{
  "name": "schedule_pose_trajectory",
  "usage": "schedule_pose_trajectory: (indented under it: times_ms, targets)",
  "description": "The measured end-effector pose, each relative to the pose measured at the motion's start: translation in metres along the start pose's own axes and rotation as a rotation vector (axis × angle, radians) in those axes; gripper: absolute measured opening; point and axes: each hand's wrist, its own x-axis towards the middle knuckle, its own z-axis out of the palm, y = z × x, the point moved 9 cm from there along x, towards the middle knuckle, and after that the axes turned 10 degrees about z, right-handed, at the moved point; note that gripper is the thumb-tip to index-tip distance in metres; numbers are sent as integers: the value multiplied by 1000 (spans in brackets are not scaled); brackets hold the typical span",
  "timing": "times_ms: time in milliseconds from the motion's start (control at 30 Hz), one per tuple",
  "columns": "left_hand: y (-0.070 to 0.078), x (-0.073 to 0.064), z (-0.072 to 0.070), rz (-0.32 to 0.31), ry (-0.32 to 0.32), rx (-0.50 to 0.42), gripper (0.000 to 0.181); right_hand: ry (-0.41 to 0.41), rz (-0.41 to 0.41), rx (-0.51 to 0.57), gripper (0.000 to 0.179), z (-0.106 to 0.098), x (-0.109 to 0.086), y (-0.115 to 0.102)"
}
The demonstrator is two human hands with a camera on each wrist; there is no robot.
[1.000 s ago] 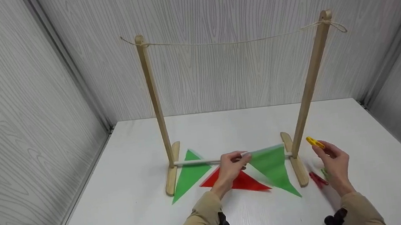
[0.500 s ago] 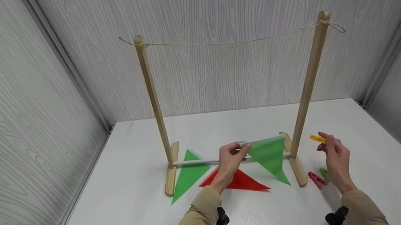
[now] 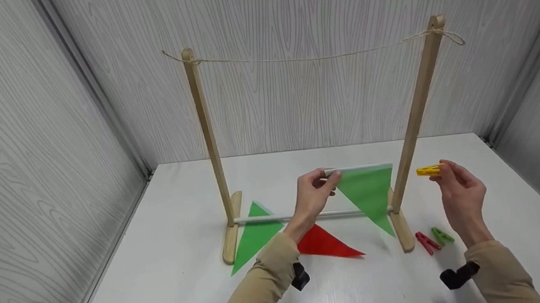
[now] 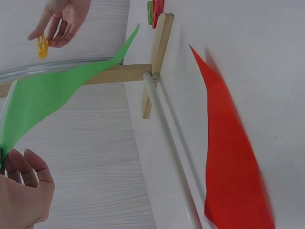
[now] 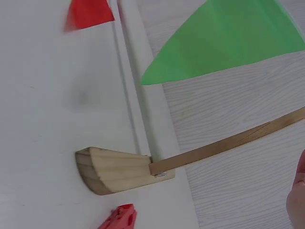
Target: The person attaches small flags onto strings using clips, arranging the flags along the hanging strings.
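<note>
In the head view my left hand (image 3: 314, 196) pinches the top left corner of a green triangular flag (image 3: 368, 191), which hangs point down above the table. Its white top edge runs nearly level. Out to the right, my right hand (image 3: 462, 189) holds a yellow clothespin (image 3: 429, 170) between thumb and fingers, its far end pointing left. The left wrist view also shows the yellow clothespin (image 4: 43, 46) at the fingertips. Flag and clothespin are apart. In the right wrist view only the edge of my right hand (image 5: 298, 200) shows.
A wooden stand has two posts (image 3: 210, 142), a white crossbar (image 3: 351, 211) and a string (image 3: 310, 58) tied between the tops. Another green flag (image 3: 255, 238) and a red flag (image 3: 330, 243) lie on the table. Red (image 3: 428, 242) and green (image 3: 442, 234) clothespins lie right of the stand.
My left hand has raised the green flag off the table, so it now hangs more freely. My right hand has risen, and the yellow clothespin has turned to lie nearly level.
</note>
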Motion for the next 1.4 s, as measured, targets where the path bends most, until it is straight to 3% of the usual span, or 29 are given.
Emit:
schedule_pose_trajectory:
  times_ms: [200, 367, 700, 1033, 1400]
  targets:
    - [25, 17, 2, 60, 1, 37, 20, -124, -90, 173, 21, 22, 4, -33]
    - [41, 24, 4, 95, 6, 45, 20, -178, -174, 161, 22, 39, 6, -57]
    - [60, 37, 8, 119, 26, 52, 22, -239, -267, 164, 21, 71, 7, -95]
    - [84, 52, 12, 151, 40, 81, 22, -354, -364, 183, 19, 107, 3, -140]
    - [107, 67, 15, 203, 62, 93, 21, -372, -476, 126, 19, 124, 5, -173]
